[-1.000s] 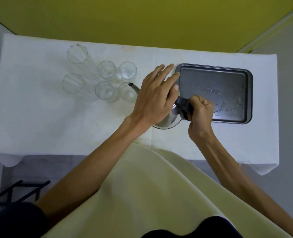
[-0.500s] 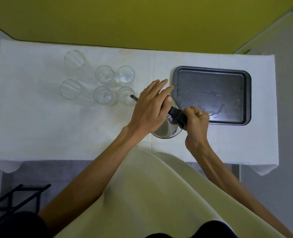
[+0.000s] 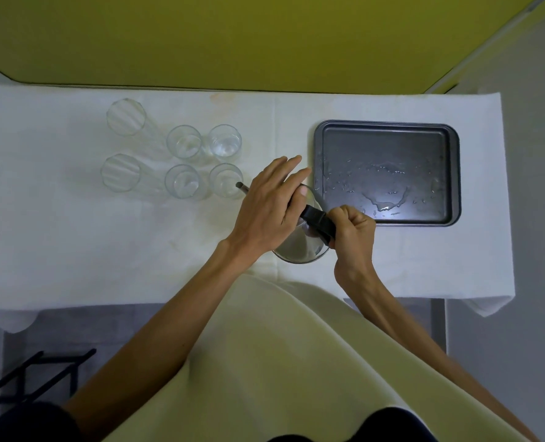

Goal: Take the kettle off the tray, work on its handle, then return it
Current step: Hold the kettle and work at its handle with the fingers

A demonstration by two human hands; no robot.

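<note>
Head view: handle-work step; right grip (image 3: 352,229) clenched on kettle handle (image 3: 316,219); left grip (image 3: 269,208) released, flat atop kettle (image 3: 300,250); next, return to tray (image 3: 453,173) beyond.

A yellow-green wall (image 3: 264,36) runs behind the desk (image 3: 57,234), which is draped in a white cloth that hangs down at both front corners. To the right the wall turns pale grey (image 3: 536,154), with a white strip (image 3: 475,52) running along the join. Grey floor (image 3: 105,323) shows under the desk's front edge, and a black metal frame (image 3: 25,378) stands at lower left. The light is dim and even.
</note>
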